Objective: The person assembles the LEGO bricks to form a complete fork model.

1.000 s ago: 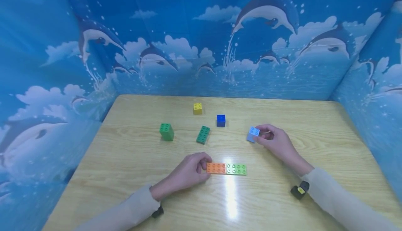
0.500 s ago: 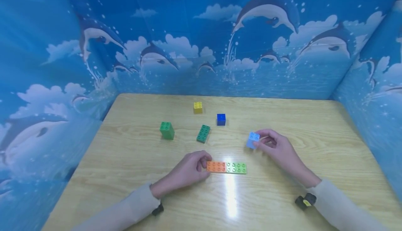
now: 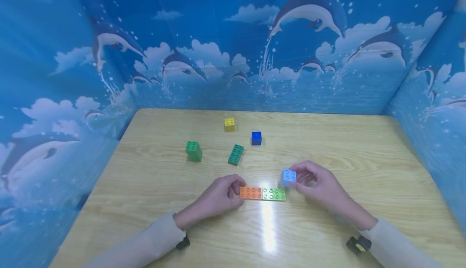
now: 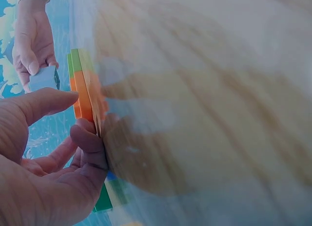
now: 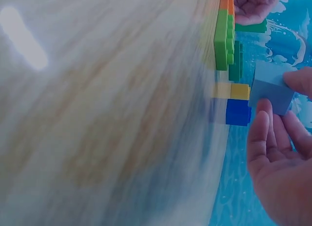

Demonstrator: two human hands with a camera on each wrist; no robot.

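My left hand [image 3: 220, 198] holds the left end of a flat orange toy brick [image 3: 250, 193], thumb on the near side and curled fingers on the far side. A flat lime green toy brick [image 3: 274, 194] lies end to end with the orange one. Between thumb and fingers my right hand [image 3: 319, 185] pinches a light blue toy brick [image 3: 289, 177], studs up. In the right wrist view this light blue brick [image 5: 273, 84] is raised off the tabletop. From the head it overlaps the far right corner of the lime green brick.
Farther back on the wooden table [image 3: 364, 146] stand a tall green brick [image 3: 194, 151], a dark green flat brick [image 3: 236, 154], a dark blue brick [image 3: 256, 138] and a yellow brick [image 3: 229, 124]. A dolphin-print curtain [image 3: 218, 65] borders the back and sides.
My right hand has lifted the light blue brick and brought it nearer to me, and lately leftward, to the lime green brick's right end. The left hand stays at the orange brick.
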